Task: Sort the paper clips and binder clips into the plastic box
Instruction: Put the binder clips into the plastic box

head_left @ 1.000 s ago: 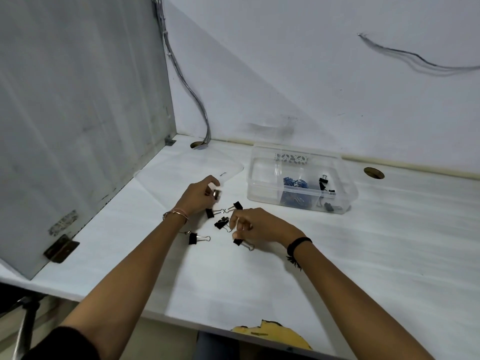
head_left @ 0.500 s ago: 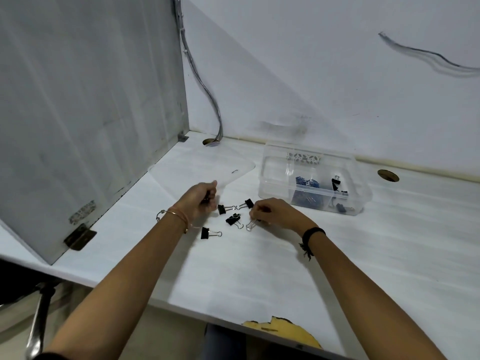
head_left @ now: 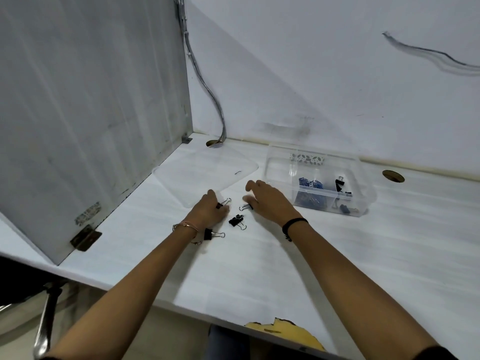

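We have the plastic box (head_left: 315,187) standing open near the back wall with its clear lid (head_left: 205,174) laid flat to its left, out of the way so that both hands can drop clips straight in. Inside, the blue paper clips (head_left: 310,183) sit in one compartment and a few black binder clips (head_left: 339,183) in the one to their right, which tells us the sorting is well along and only binder clips remain loose on the white desk (head_left: 259,268). Our left hand (head_left: 210,211) rests low on the desk with its fingers curled, and they seem to pinch a binder clip (head_left: 224,202) whose wire handles poke out past the knuckles. Our right hand (head_left: 267,198) hovers just beside a second clip (head_left: 246,206), fingers loosely spread and blurred; whether they touch it we cannot tell. Two more clips wait between the wrists: one (head_left: 237,220) in the middle and one (head_left: 213,234) touching or just beside the left wrist. Working close together likely lets each hand gather its own clip before the short reach to the box.
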